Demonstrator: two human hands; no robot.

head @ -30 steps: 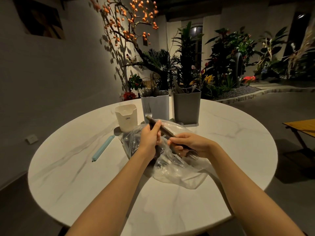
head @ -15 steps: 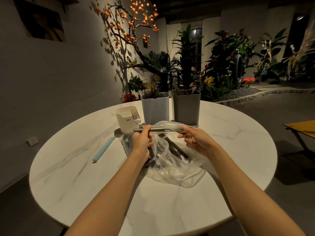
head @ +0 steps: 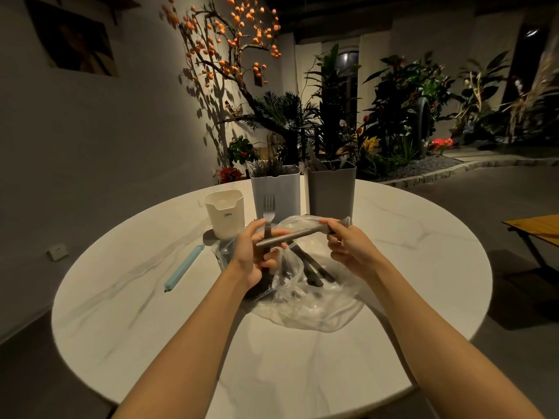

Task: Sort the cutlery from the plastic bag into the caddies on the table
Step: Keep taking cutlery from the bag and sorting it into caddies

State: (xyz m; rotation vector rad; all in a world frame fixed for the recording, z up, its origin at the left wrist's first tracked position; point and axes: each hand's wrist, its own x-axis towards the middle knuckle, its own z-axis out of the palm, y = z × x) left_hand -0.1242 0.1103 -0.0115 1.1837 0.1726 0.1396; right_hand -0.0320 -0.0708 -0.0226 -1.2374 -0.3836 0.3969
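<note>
Left hand (head: 253,257): our fingers (head: 273,234) are curled tight round a fork (head: 269,211), tines up, handle running down through the fist. The same hand also pinches the near end of a grey utensil handle (head: 284,239), which lies roughly level across the gap between our hands.

Right hand (head: 352,252): fingertips (head: 328,222) closed narrow on the far end of that grey handle, thumb on top; the rest of the fingers are loosely bent. The working end of this piece is hidden behind the fingers, so we cannot tell what kind it is.

Plastic bag (head: 314,300) lies crumpled on the bench (head: 127,297), directly below and just behind both hands. Dark cutlery pieces (head: 311,267) show inside it, under the right-hand fingers.

Caddies stand beyond the fingers:
- cream caddy (head: 224,213), ahead-left of the left hand, near
- light grey caddy (head: 275,189), straight behind the fork tines, utensils standing in it
- dark grey caddy (head: 331,187), behind the right-hand fingertips, utensils standing in it

Blue bag clip (head: 184,268) lies flat on the bench, well left of the left hand.
</note>
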